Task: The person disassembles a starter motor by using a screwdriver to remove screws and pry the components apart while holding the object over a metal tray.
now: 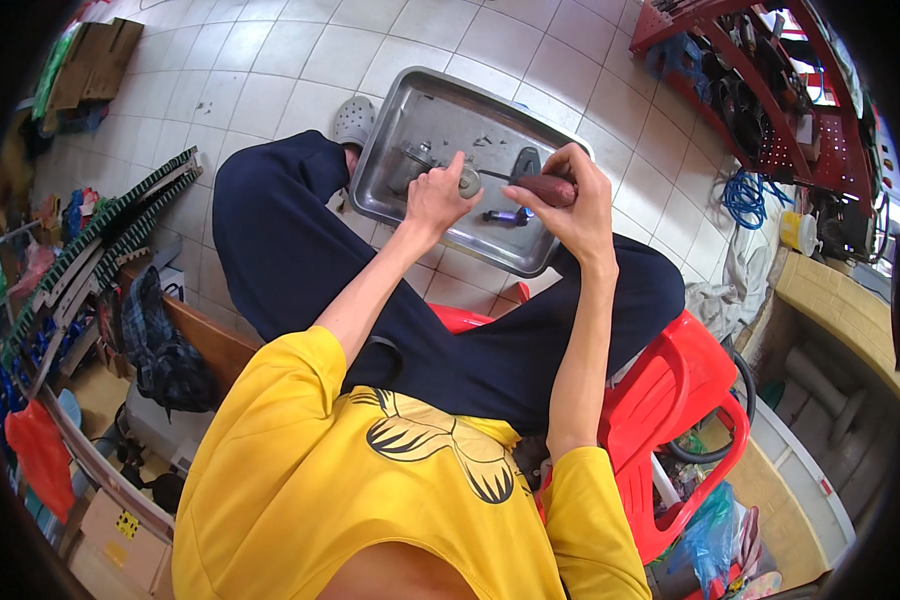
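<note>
A round grey metal part (pixel 470 181) is gripped in my left hand (pixel 436 204), its thumb or a finger pointing up beside it. My right hand (pixel 582 205) is closed on the dark red handle of a screwdriver (pixel 550 190). The thin shaft runs left toward the metal part; whether its tip touches cannot be made out. Both hands are over a shallow metal tray (pixel 450 105). Inside it, shiny metal parts (pixel 412 157) lie left of my left hand. A dark wedge-shaped piece (pixel 526 163) and a small blue-purple object (pixel 506 216) are near my right hand.
Small dark bits (pixel 483 140) are scattered on the tray's bottom. A red perforated rack (pixel 830 150) with tools stands at the far right, blue cord (pixel 750 198) beside it. A red plastic chair (pixel 670 400) is under me. Green-edged metal strips (pixel 120 225) lean at the left.
</note>
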Available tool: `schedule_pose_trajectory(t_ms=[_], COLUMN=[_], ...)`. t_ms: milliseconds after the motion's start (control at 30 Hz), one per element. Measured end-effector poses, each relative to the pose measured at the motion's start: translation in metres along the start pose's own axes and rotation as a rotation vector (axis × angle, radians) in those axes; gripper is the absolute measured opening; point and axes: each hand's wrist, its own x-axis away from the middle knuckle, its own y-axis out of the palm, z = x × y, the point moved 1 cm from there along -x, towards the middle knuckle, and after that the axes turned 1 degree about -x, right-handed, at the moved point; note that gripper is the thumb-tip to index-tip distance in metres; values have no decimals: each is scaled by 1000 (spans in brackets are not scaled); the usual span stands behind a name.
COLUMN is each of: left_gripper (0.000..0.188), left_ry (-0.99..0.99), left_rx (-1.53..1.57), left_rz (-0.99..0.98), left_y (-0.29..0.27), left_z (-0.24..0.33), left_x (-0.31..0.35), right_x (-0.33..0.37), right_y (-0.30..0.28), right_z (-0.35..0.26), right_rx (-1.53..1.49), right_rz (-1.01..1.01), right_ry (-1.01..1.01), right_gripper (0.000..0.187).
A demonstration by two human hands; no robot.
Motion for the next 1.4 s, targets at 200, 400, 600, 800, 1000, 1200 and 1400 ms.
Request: schedule_pose_trajectory(t_ms=[200,400,600,800,1000,1200,1400], left_gripper=[52,52,51,49,49,49,51], left_ry=[-25,-19,-12,11,29,19,-5], left_rx=[16,5,-38,-25,-47,-37,-55], left_rz=[-18,7,-40,2,11,2,-25], left_y=[-1,0,-6,-3,0,-3,-1], left_z=[0,3,7,4,5,6,6], left_x=[-1,-1,0,1,1,2,0], right_x=[-3,0,-7,-5,-5,-9,-4], right_y=[-10,-3,10,-2,11,7,10], right_z=[4,5,-1,-6,-6,-3,3], right_rx=[-338,-236,-154,-366,24,-355,36], right_rz=[-255,-175,23,-200,-7,-170,28], right_ry=[69,8,-111,114,21,-7,28], right_gripper=[44,43,37,39,39,36,44])
